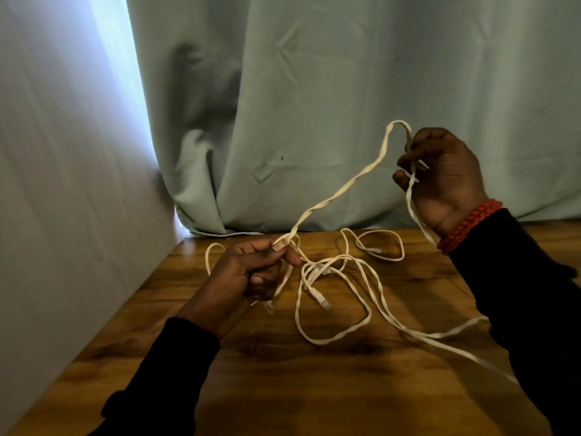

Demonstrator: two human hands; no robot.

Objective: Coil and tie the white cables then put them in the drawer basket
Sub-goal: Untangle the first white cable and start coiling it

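Note:
White flat cables (336, 297) lie in loose tangled loops on the wooden table (314, 388), with clear plug ends among them. My left hand (251, 272) pinches a doubled strand between thumb and fingers just above the table. From there the strand rises to my right hand (443, 174), which is raised and grips a loop of the same cable. A further length trails from my right hand down toward the table's right side. No drawer basket is in view.
A pale green curtain (345, 105) hangs right behind the table's back edge. A light wall (63, 184) runs close along the table's left edge. A separate small cable loop (380, 247) lies near the back edge.

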